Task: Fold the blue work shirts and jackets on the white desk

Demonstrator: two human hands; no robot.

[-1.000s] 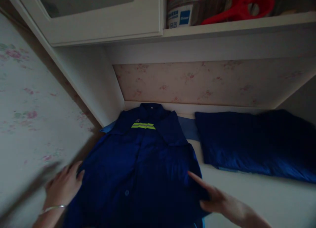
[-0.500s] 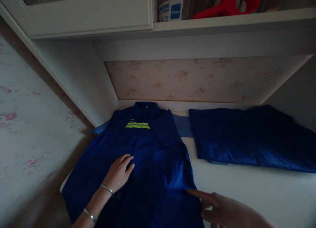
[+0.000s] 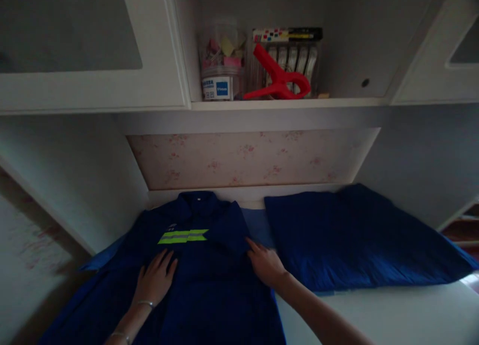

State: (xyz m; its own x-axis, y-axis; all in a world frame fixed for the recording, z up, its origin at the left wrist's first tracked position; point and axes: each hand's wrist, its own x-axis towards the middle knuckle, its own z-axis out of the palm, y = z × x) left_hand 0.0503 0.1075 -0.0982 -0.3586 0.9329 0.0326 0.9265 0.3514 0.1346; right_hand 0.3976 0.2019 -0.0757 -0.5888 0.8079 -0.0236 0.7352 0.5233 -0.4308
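Blue shirt (image 3: 209, 290) spread flat on the white counter (image 3: 392, 310), under both hands.
Left hand (image 3: 154, 281) presses the shirt's chest and right hand (image 3: 266, 265) its collar edge, each grip open and flat, clasping nothing. A folded blue garment (image 3: 355, 240) lies just right of the shirt. On the shelf (image 3: 337, 103) above the shirt, a clear jar (image 3: 221, 61) holds small coloured pieces, beside a red clamp (image 3: 279, 78).

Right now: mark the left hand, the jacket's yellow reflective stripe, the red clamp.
left hand (image 3: 154, 281): head view, back of the hand.
yellow reflective stripe (image 3: 183, 236): head view, middle of the band.
red clamp (image 3: 279, 81): head view, centre of its body.
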